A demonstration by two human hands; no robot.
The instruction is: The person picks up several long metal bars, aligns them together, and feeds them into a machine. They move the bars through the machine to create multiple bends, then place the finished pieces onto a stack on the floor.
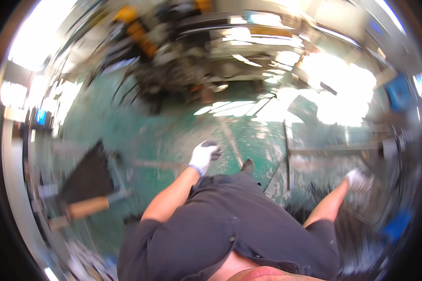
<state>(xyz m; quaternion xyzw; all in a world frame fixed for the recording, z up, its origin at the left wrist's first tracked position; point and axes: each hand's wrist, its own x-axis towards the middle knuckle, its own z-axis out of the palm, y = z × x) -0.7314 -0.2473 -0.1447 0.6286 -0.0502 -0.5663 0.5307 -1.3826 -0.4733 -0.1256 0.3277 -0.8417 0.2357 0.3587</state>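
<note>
Noting bar point(333, 151) running crosswise just beyond my right hand point(359, 180), the nearer. My left hand point(205, 157) curls loosely; right fingers blurred, can't tell.

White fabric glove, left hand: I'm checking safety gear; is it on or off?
On: the white fabric glove covers the left hand; its blue cuff edge shows.

Beyond the hands point(205, 155), machinery point(176, 70) stands on the floor point(150, 136), with a frame point(330, 151) toward the right.
</note>
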